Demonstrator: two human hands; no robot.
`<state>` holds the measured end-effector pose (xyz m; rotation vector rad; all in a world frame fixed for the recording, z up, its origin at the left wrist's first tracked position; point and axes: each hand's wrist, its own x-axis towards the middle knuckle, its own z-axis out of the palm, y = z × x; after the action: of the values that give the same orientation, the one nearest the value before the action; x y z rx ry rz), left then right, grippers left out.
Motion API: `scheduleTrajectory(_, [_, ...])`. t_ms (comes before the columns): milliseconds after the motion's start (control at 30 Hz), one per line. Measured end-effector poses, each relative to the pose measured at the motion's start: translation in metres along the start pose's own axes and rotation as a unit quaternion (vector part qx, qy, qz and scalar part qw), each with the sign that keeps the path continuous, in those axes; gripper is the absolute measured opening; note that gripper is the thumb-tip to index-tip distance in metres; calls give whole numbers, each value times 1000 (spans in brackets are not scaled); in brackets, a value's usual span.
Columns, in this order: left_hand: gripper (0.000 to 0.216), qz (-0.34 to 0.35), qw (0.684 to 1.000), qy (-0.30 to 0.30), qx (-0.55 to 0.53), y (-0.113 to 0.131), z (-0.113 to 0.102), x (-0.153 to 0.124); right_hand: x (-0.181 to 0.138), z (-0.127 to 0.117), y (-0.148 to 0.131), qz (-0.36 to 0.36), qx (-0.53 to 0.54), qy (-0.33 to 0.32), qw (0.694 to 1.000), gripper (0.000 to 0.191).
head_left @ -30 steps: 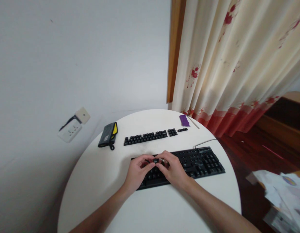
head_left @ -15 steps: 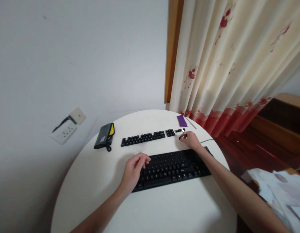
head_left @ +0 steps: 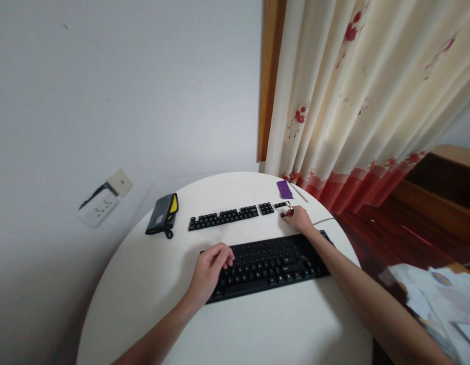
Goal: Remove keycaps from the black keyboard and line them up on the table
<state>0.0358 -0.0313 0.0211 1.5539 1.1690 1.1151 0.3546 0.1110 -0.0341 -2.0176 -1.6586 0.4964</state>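
Observation:
A black keyboard lies slantwise on the white round table. My left hand rests over its left end, fingers loosely curled in and nothing visible in them. Beyond the keyboard's right part, my right hand pinches a small shiny keycap puller with a metal loop. A loose black keycap is right beside those fingertips. Removed keycaps stand in rows behind the keyboard: a long row, a small block and a short row. My right forearm hides part of the keyboard's right end.
A grey pouch with yellow lining lies at the table's left. At the back right are a purple cloth and a thin pale stick. A cable leads off the right edge. Papers lie beyond the table, lower right.
My right hand has shifted slightly, and the metal loop of the puller now points upward. A dark keycap now shows by its fingertips. My left hand stays nearly still, its fingers curled a little more.

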Motion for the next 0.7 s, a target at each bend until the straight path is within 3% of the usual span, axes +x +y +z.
scheduleTrajectory(700, [36, 19, 999, -28, -20, -1, -1, -2, 22, 15, -8, 8, 0, 21, 1000, 17])
